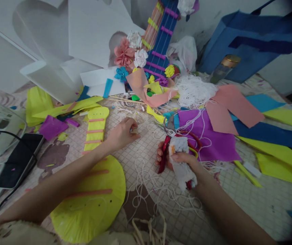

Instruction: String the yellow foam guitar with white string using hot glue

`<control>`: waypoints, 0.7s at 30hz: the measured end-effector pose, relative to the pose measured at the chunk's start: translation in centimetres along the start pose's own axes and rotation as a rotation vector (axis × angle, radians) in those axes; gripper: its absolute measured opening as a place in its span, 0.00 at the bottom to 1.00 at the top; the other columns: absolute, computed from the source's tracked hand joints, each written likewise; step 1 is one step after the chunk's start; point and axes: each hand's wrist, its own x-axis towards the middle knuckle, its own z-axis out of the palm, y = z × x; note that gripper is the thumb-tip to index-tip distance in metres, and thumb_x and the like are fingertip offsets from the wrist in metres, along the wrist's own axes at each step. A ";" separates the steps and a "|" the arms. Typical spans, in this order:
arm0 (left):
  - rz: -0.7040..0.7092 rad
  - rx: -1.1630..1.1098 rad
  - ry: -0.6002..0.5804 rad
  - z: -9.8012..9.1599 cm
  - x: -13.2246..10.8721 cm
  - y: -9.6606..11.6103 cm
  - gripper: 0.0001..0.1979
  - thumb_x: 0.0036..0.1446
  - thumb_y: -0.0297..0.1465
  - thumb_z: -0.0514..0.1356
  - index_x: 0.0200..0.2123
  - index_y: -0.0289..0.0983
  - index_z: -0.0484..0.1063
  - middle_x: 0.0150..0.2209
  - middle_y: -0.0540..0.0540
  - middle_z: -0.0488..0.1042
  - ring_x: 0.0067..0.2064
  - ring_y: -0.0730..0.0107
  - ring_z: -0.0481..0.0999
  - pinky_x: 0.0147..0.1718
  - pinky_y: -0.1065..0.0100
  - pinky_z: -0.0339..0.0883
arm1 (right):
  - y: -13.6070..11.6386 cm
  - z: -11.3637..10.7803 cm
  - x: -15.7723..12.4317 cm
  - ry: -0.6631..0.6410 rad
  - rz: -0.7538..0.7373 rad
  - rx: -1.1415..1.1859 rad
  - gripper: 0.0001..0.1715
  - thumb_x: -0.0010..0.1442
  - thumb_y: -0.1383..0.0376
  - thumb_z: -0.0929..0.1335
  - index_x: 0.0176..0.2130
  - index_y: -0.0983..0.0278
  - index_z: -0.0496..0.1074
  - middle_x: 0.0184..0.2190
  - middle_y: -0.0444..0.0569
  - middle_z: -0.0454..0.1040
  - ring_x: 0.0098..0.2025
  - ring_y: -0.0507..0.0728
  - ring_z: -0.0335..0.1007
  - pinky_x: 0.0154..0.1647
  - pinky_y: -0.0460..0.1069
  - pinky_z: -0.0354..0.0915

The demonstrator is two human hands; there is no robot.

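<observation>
Left hand (122,133): curled, fingertips pinching 1 small pale piece (135,130)
Right hand (188,159): wrapped round red-handled pruners (170,133), blades parted
Pruners: over the bench (263,197), near purple paper (217,144)

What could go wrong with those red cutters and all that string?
The right hand grips the red-handled pruning shears, whose blades look parted, so a finger of the left hand might get nipped if it came close. White string lies in a pile and in loose loops by the shears, so it could snag. The yellow guitar-shaped craft lies below the left forearm, so leaning down might crumple it.
</observation>
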 end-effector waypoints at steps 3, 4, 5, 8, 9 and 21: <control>0.027 0.007 0.004 0.0 -0.4 0.1 0.09 0.49 0.27 0.64 0.33 0.37 0.66 0.33 0.49 0.68 0.32 0.72 0.68 0.31 0.69 0.64 | 0.0 0.0 0.0 -0.007 0.004 -0.004 0.27 0.39 0.66 0.72 0.43 0.61 0.71 0.33 0.48 0.71 0.36 0.58 0.69 0.43 0.57 0.68; 0.037 0.018 0.002 0.0 -0.6 0.1 0.08 0.50 0.27 0.63 0.32 0.36 0.66 0.33 0.49 0.68 0.32 0.72 0.68 0.31 0.69 0.64 | 0.1 0.0 0.0 -0.010 0.002 -0.001 0.27 0.39 0.66 0.72 0.43 0.61 0.71 0.33 0.47 0.71 0.35 0.57 0.69 0.43 0.57 0.68; 0.047 0.038 -0.005 0.0 -0.8 0.2 0.06 0.51 0.27 0.63 0.31 0.36 0.67 0.33 0.48 0.68 0.32 0.71 0.69 0.31 0.69 0.64 | 0.1 0.0 0.0 -0.013 0.000 0.006 0.27 0.39 0.66 0.72 0.43 0.61 0.71 0.33 0.47 0.71 0.35 0.57 0.69 0.43 0.57 0.68; 0.069 0.154 -0.035 0.2 -1.6 0.5 0.02 0.55 0.28 0.60 0.31 0.36 0.69 0.34 0.47 0.70 0.33 0.69 0.70 0.31 0.68 0.64 | 0.4 -0.1 0.0 -0.002 -0.011 0.040 0.26 0.39 0.67 0.71 0.43 0.61 0.71 0.33 0.47 0.71 0.35 0.57 0.69 0.43 0.56 0.68; 0.077 0.201 -0.037 0.3 -1.8 0.6 0.02 0.56 0.28 0.59 0.31 0.36 0.69 0.34 0.46 0.70 0.34 0.69 0.70 0.30 0.68 0.64 | 0.5 -0.2 0.1 0.008 -0.014 0.048 0.26 0.39 0.67 0.71 0.43 0.61 0.71 0.33 0.47 0.71 0.35 0.57 0.69 0.43 0.56 0.68; 0.146 0.155 0.011 0.6 -4.0 0.1 0.09 0.59 0.25 0.56 0.43 0.37 0.71 0.40 0.43 0.72 0.38 0.66 0.73 0.38 0.63 0.70 | -0.5 0.9 -0.1 -0.018 0.009 0.002 0.24 0.39 0.65 0.72 0.40 0.60 0.73 0.32 0.48 0.71 0.35 0.58 0.69 0.42 0.58 0.69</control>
